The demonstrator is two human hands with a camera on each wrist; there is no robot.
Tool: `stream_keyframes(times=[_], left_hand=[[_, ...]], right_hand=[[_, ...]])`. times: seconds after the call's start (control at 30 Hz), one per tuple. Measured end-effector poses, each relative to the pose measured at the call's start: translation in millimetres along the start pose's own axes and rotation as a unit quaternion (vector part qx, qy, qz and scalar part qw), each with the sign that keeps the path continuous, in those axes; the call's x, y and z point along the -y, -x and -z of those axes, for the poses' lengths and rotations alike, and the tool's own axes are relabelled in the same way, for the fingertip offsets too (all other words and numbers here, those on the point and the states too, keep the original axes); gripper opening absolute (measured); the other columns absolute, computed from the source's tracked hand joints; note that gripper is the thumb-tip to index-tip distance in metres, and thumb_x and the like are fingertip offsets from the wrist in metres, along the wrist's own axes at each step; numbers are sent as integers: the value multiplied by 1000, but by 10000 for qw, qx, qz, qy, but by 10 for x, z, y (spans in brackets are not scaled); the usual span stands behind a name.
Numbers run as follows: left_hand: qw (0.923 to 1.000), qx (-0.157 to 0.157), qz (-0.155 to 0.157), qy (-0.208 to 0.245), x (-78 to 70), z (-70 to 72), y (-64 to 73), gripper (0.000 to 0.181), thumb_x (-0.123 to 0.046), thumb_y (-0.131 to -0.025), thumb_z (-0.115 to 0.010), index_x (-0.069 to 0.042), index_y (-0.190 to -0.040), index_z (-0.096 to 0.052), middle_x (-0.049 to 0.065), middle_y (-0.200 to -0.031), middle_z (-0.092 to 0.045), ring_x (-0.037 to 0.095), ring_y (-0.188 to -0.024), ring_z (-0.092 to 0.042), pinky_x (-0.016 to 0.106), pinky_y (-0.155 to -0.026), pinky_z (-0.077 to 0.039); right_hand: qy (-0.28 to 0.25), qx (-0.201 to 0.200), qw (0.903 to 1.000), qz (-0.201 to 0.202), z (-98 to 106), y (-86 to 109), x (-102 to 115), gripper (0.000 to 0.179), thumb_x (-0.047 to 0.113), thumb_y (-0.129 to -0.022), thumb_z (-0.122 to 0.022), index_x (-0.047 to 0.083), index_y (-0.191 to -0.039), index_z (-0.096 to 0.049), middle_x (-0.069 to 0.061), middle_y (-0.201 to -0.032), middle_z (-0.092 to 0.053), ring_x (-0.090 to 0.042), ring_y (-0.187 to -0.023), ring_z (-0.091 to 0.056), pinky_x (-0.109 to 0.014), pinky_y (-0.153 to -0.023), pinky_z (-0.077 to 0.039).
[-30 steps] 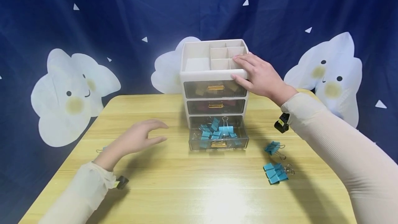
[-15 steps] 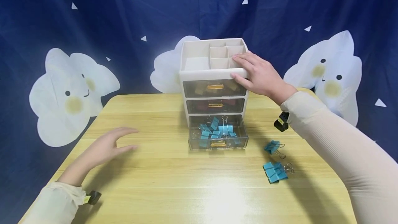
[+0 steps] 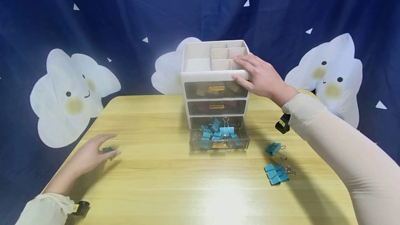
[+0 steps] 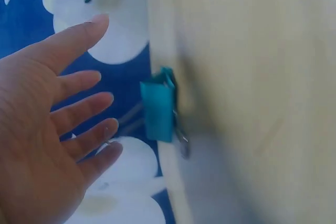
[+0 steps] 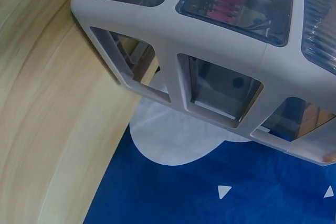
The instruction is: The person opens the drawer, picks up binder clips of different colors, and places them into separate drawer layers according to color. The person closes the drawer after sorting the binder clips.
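In the head view my left hand hovers at the table's left side, fingers spread and apart from a teal binder clip partly hidden behind them. The left wrist view shows that clip just beyond the fingertips, with the palm of the left hand bare. My right hand rests on the top right corner of a white drawer organizer, fingers over the rim and thumb against the front. Its bottom drawer is pulled out, with several teal binder clips inside.
Right of the organizer lie one teal binder clip and a small cluster of binder clips. The organizer's upper drawer and middle drawer are closed. Behind the wooden table hangs a blue cloud-patterned curtain.
My left hand has moved left and slightly toward me, from beside the open drawer to the clip at the left. The right hand has stayed on the organizer.
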State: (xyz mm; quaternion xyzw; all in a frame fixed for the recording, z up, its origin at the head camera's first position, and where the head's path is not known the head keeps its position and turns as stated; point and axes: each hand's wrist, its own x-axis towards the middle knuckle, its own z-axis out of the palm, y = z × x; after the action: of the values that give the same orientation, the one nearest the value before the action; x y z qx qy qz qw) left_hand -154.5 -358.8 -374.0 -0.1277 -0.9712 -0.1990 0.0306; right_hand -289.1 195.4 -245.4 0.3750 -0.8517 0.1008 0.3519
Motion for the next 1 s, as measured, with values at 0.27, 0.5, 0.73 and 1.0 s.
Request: stream_keyframes(times=[0.27,0.5,0.73,1.0], left_hand=[[9977,405,490,-255,193,-62,31,86,-53,-85,-70,11,-137,-46,38,-131,-47,58,-115,-46,68,-90,-39],[9957,561,580,-465,230,-90,27,79,-55,-83,-71,7,-129,-56,32,-120,-59,52,-105,-57,62,-81,-47],[9958,536,468,-569,196,-97,2,66,-45,-84,-74,6,-123,-60,25,-107,-66,44,-96,-62,57,-75,-50],[9992,295,210,-152,-73,-28,-65,54,-44,-88,-71,-2,-121,-64,24,-120,-64,48,-108,-59,61,-86,-47]], right_hand=[[-8,-100,9999,106,-19,4,-7,56,37,-92,-62,-1,-133,-57,-18,-131,-58,-34,-127,-49,-40,-114,-28],[-16,-139,9999,96,-24,4,-13,56,36,-92,-63,-1,-133,-57,-18,-131,-58,-34,-127,-48,-41,-114,-29],[-54,-145,9998,91,-32,6,-6,56,36,-92,-62,-1,-133,-57,-18,-130,-58,-34,-127,-48,-43,-112,-32],[-44,-160,9998,71,-20,3,-14,56,36,-92,-63,-2,-132,-57,-18,-131,-58,-34,-125,-50,-40,-115,-27]])
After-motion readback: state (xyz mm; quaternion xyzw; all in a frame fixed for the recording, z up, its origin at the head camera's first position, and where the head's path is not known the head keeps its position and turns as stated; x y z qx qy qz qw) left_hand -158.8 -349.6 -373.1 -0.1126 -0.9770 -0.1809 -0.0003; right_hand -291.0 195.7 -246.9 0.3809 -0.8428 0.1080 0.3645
